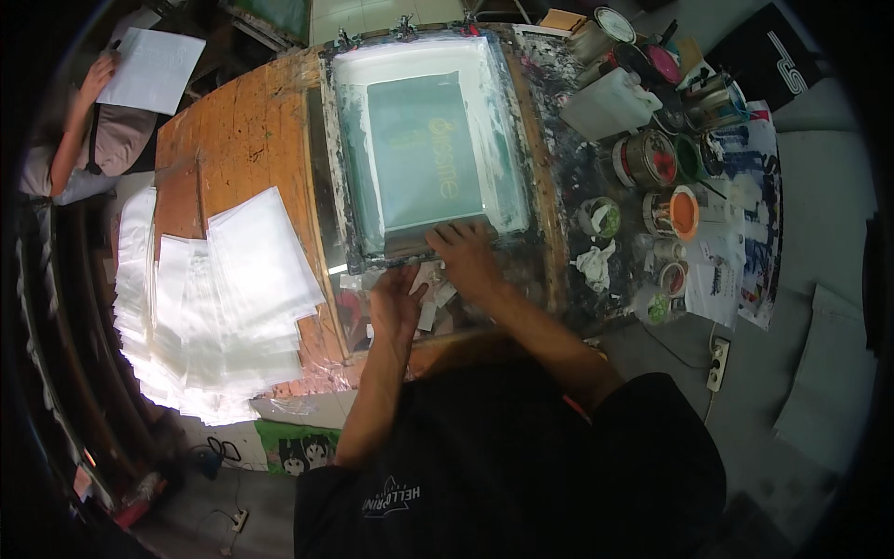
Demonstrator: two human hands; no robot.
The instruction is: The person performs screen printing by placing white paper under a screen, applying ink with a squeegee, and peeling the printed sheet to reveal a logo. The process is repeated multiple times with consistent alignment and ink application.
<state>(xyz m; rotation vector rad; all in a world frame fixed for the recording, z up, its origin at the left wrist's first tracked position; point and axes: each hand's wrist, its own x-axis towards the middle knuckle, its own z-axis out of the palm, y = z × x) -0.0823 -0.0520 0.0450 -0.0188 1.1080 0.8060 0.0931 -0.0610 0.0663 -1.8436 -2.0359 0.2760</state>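
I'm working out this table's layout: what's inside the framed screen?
Inside the framed screen: a green panel with yellow lettering, whitish smears around it, and a bar at the near end, the right hand on it. Bar and hand cover what lies under them.

Screen mesh point(410, 140): grey-green, yellow lettering
Screen border point(503, 168): pale aqua, streaked white
Squeegee point(405, 244): grey-brown
Plastic sleeves point(261, 252): translucent white, bright glare
Wooden tabletop point(251, 121): orange-brown, dark specks
Side bench point(575, 177): black, pale splatter
Ink tub point(684, 214): orange inside
Jug point(605, 107): milky white
Round lid point(663, 63): magenta-pink
T-shirt point(521, 447): black, white print
Wall-side panel point(778, 47): black, white lettering
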